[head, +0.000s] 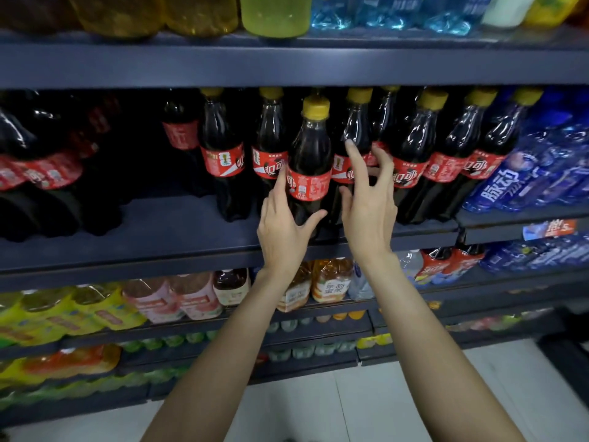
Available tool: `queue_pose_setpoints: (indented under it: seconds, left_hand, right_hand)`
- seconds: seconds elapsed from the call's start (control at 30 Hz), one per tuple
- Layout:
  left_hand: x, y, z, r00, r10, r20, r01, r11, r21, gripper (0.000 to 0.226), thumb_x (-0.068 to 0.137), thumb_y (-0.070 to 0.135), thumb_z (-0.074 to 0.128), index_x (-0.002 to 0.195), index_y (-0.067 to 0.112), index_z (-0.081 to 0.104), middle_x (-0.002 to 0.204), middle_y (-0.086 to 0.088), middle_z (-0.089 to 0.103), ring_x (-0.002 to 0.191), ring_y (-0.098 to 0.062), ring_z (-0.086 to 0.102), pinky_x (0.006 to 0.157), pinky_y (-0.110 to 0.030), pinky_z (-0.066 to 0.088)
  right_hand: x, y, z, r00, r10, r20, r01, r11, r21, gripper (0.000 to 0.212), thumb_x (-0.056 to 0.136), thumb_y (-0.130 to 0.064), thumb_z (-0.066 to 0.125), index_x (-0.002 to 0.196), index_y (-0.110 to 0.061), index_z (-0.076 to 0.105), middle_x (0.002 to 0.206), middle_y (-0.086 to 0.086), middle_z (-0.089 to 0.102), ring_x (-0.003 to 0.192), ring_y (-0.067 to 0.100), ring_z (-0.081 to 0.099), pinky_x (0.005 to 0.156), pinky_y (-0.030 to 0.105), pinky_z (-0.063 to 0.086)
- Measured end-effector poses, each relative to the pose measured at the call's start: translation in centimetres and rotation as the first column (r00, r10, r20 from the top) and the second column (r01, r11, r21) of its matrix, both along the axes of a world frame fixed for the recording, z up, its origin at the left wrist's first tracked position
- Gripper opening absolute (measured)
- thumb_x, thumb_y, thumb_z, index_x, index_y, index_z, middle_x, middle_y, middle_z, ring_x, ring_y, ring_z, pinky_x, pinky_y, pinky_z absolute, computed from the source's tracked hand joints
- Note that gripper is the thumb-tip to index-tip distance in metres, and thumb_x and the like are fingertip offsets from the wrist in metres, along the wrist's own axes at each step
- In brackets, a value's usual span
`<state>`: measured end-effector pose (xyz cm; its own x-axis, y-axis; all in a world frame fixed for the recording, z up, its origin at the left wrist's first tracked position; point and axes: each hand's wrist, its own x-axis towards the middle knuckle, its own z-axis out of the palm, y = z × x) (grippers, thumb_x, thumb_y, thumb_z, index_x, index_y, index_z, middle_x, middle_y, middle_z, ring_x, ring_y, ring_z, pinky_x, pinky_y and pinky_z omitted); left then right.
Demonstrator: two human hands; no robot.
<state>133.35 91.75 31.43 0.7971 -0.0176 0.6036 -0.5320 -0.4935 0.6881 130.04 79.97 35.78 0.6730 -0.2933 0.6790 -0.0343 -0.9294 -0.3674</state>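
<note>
Head: left hand (280,231) fingers grasp red-label cola bottle (310,151); right hand (369,208) fingers released; blue bottles (497,193): 脉动.

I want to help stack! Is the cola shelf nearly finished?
Partly. A row of colas already stands on the shelf. The left hand holds one cola bottle out front; the right hand hovers open beside it. Bare shelf at the left probably needs filling.

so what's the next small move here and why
Probably close the right hand on the front cola bottle to steady it. Only the left hand grips it, low on its body. It stands forward of the row of cola bottles on the shelf, and the right hand is open, fingers spread just beside it.
</note>
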Motion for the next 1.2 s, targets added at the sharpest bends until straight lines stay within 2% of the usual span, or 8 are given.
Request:
queue_pose_setpoints:
  seconds: [0.23, 0.43, 0.57, 0.67, 0.77, 0.87, 1.0, 1.2]
  left_hand:
    - [0.3, -0.9, -1.0, 0.999, 0.020, 0.045, -0.018, 0.998, -0.055, 0.086, 0.075, 0.039, 0.078, 0.143, 0.011, 0.034, 0.131, -0.008, 0.038, 0.117, -0.024, 0.051, 0.084, -0.044, 0.056]
    - [-1.4, -0.7, -0.8, 0.999, 0.038, -0.022, -0.038, 0.999, -0.015, 0.088, 0.075, 0.032, 0.079, 0.145, 0.015, 0.028, 0.129, -0.006, 0.043, 0.108, -0.014, 0.052, 0.082, -0.035, 0.056]
    - [-3.0, 1.4, -0.9, 0.997, -0.018, -0.071, 0.016, 0.999, -0.034, 0.070, 0.085, 0.031, 0.068, 0.144, 0.017, 0.032, 0.129, -0.002, 0.042, 0.112, -0.009, 0.049, 0.088, -0.029, 0.050]
    - [-4.0, 5.2, -0.9, 1.000, -0.011, -0.004, 0.011, 1.000, 0.025, 0.046, 0.091, 0.027, 0.061, 0.134, 0.014, 0.047, 0.118, 0.005, 0.051, 0.109, -0.009, 0.052, 0.092, -0.031, 0.048]
    - [-4.8, 10.5, -0.8, 0.997, 0.051, 0.064, -0.056, 0.995, 0.079, 0.034, 0.093, 0.030, 0.055, 0.125, 0.015, 0.054, 0.106, 0.010, 0.058, 0.102, -0.012, 0.058, 0.087, -0.035, 0.050]
    - [-4.3, 15.8, -0.5, 0.984, 0.149, 0.096, -0.160, 0.980, 0.117, 0.032, 0.093, 0.031, 0.055, 0.120, 0.014, 0.057, 0.102, 0.009, 0.061, 0.096, -0.010, 0.061, 0.084, -0.034, 0.052]
    - [-0.9, 20.6, 0.5, 0.965, 0.244, 0.092, -0.256, 0.955, 0.149, 0.036, 0.090, 0.030, 0.059, 0.121, 0.013, 0.056, 0.105, 0.004, 0.063, 0.096, -0.008, 0.059, 0.083, -0.031, 0.051]
    - [4.1, 26.8, 1.0, 0.892, 0.320, 0.319, -0.382, 0.911, 0.154, 0.042, 0.085, 0.016, 0.062, 0.126, 0.009, 0.053, 0.119, -0.009, 0.058, 0.112, -0.022, 0.048, 0.095, -0.034, 0.042]
  right_hand:
    - [-0.8, -0.8, -0.7, 0.997, 0.076, 0.013, -0.076, 0.997, -0.002, 0.073, 0.086, -0.003, 0.059, 0.144, -0.030, 0.025, 0.145, 0.016, 0.030, 0.122, 0.026, 0.047, 0.065, 0.039, 0.058]
    - [-2.6, -1.1, -1.0, 0.993, 0.116, 0.027, -0.116, 0.993, 0.004, 0.063, 0.089, -0.015, 0.062, 0.144, -0.022, 0.032, 0.144, 0.016, 0.031, 0.125, 0.026, 0.044, 0.069, 0.031, 0.053]
    - [-3.9, -0.4, -1.5, 0.976, 0.204, 0.077, -0.206, 0.978, 0.033, 0.049, 0.091, -0.015, 0.058, 0.137, -0.015, 0.042, 0.141, 0.015, 0.038, 0.123, 0.026, 0.045, 0.079, 0.027, 0.049]
    - [-4.4, 1.7, -2.0, 0.918, 0.372, 0.138, -0.373, 0.928, -0.021, 0.030, 0.092, -0.011, 0.055, 0.121, -0.007, 0.059, 0.126, 0.012, 0.053, 0.115, 0.026, 0.051, 0.092, 0.029, 0.045]
    - [-4.3, 4.8, -2.4, 0.814, 0.576, 0.078, -0.573, 0.817, -0.060, 0.019, 0.093, -0.010, 0.053, 0.105, -0.007, 0.067, 0.102, 0.006, 0.066, 0.095, 0.021, 0.061, 0.082, 0.036, 0.051]
    - [-3.9, 9.0, -2.4, 0.713, 0.701, -0.024, -0.701, 0.711, -0.057, 0.018, 0.092, -0.012, 0.054, 0.105, -0.011, 0.067, 0.095, 0.003, 0.070, 0.087, 0.020, 0.065, 0.073, 0.037, 0.054]
    - [-1.9, 14.2, -1.9, 0.699, 0.712, -0.064, -0.713, 0.701, 0.010, 0.028, 0.092, -0.014, 0.053, 0.119, -0.014, 0.060, 0.112, 0.000, 0.062, 0.101, 0.018, 0.060, 0.078, 0.030, 0.051]
    - [4.8, 20.8, -2.2, 0.846, 0.529, -0.062, -0.526, 0.848, 0.062, 0.047, 0.092, -0.016, 0.054, 0.137, -0.012, 0.043, 0.135, 0.010, 0.042, 0.122, 0.025, 0.044, 0.090, 0.028, 0.042]
